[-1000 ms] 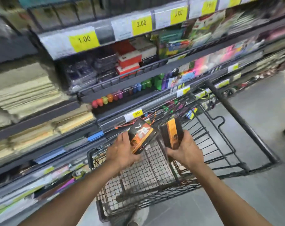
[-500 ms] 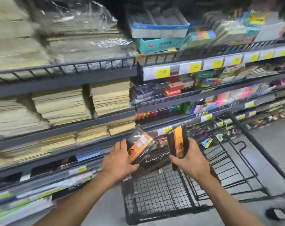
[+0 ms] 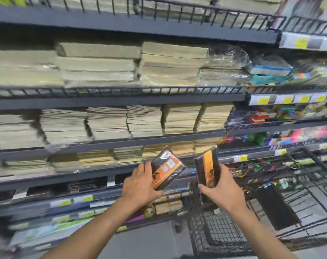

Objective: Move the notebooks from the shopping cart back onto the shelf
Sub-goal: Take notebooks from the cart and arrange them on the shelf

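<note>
1. Above the near-left corner of the shopping cart (image 3: 220, 232): both hands raised, one notebook each.
2. left hand (image 3: 140, 186) grips the left notebook (image 3: 167, 168) by its lower-left edge; the notebook is tilted, cover facing up.
3. right hand (image 3: 222, 189) grips the right notebook (image 3: 207, 168) upright, just beside the left one, not touching.
4. Both notebooks are in front of the shelf (image 3: 121, 142), not on it; paper stacks (image 3: 144, 120) behind.

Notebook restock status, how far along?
Done: two notebooks are out of the shopping cart. In hand: left hand grips the tilted notebook, right hand grips the upright notebook, both held in front of the shelf. Left: shelve both; a dark flat item in the cart may be another, too blurred to tell.
</note>
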`<state>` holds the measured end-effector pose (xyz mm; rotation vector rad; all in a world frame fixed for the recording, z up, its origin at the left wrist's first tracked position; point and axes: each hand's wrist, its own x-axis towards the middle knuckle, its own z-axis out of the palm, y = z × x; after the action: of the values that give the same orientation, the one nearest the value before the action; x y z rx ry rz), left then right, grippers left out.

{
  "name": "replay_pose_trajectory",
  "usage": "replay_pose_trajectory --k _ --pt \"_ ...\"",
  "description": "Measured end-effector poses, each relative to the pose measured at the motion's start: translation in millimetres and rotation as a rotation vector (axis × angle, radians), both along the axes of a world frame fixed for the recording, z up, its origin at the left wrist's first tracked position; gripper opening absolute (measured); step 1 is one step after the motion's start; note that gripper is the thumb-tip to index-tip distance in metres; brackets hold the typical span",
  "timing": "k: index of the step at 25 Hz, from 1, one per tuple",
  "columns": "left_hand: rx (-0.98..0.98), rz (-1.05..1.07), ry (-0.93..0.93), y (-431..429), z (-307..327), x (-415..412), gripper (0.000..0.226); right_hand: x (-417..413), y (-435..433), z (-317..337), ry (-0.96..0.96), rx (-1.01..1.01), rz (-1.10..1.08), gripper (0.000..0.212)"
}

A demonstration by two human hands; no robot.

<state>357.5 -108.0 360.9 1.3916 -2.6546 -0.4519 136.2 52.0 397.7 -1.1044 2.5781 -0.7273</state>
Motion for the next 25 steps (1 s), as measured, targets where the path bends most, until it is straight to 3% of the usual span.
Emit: replay_pose_trajectory --k 6,11,16,25 --pt "-0.063 0.06 -0.052 -11.6 16.7 101.6 0.106 87.9 -30.3 14.6 0.03 -0.019 0.113 0.079" --pt "-0.126 0.134 -0.042 -9.2 24.6 141.6 0.117 112.6 -47.5 21.1 0.046 -0.049 0.189 0.078" --pt "-0.198 0.217 0.01 1.2 27.5 159.6 0.112 113.6 -54.4 14.7 0.017 -0.109 0.266 0.09" --pt "-0.357 0.238 -0.04 -4.8 -48.6 168.3 0.112 115.2 -67.7 -79.2 -0.055 -0.183 0.29 0.104"
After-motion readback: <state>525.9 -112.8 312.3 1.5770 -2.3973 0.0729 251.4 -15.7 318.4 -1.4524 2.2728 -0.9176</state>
